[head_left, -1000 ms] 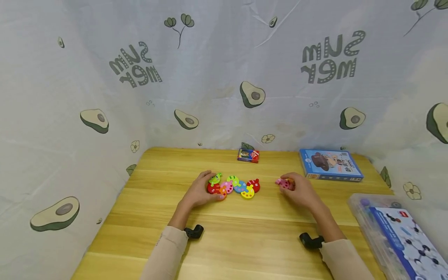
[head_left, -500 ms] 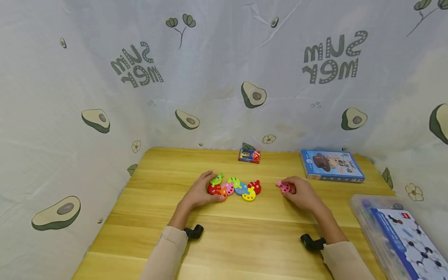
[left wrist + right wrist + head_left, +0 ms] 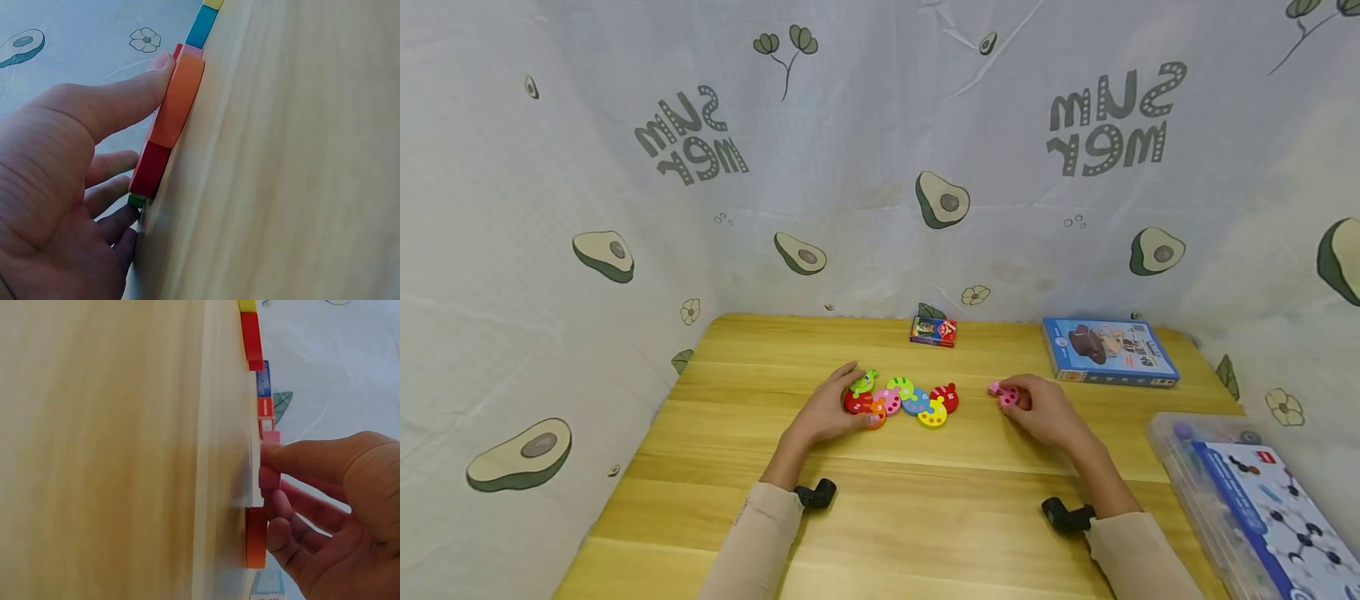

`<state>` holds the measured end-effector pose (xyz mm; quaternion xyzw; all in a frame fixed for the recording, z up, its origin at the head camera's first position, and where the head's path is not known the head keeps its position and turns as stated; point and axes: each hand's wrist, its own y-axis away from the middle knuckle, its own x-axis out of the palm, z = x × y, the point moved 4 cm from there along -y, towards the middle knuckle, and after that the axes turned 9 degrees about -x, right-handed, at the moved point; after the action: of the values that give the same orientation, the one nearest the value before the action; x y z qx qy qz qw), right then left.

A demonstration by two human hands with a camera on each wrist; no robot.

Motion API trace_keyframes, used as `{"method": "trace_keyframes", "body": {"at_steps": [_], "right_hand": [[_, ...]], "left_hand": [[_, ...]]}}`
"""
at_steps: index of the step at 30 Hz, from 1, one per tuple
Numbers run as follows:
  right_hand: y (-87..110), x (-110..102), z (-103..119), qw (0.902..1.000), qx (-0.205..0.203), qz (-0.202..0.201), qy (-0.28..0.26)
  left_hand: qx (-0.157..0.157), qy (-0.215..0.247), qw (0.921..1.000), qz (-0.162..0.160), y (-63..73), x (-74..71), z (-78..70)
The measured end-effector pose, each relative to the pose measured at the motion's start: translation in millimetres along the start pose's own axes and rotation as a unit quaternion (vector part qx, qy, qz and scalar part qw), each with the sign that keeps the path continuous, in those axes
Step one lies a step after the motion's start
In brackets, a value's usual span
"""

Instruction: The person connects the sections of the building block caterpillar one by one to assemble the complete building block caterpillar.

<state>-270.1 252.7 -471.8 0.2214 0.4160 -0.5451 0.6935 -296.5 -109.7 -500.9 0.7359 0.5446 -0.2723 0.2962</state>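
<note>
In the head view, a caterpillar puzzle of joined, coloured round pieces, with a yellow piece near its right end, lies on the wooden table. My left hand holds its left end, fingers beside the smiling green head. The left wrist view shows the thumb on the orange piece, with the red piece below it. To the right of the chain, my right hand pinches a pink spotted puzzle piece between thumb and fingers. A loose orange piece sits beside the curled fingers, hidden in the head view.
A small red and blue box lies at the table's back edge. Farther right is a blue box with a hat picture. A clear plastic case with a molecule-printed booklet stands at the right edge.
My right hand has shifted slightly and the pink piece has turned, its knob now toward the upper left. The loose orange piece has gone behind the hand. The left hand stays in place.
</note>
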Motion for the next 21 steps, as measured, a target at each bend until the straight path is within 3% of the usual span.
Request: {"method": "trace_keyframes", "body": {"at_steps": [21], "right_hand": [[-27.0,16.0,27.9,0.9988,-0.027,0.006,-0.040]], "left_hand": [[-0.001,-0.022,0.9998,-0.001,1.9,-3.1,-1.3]]}}
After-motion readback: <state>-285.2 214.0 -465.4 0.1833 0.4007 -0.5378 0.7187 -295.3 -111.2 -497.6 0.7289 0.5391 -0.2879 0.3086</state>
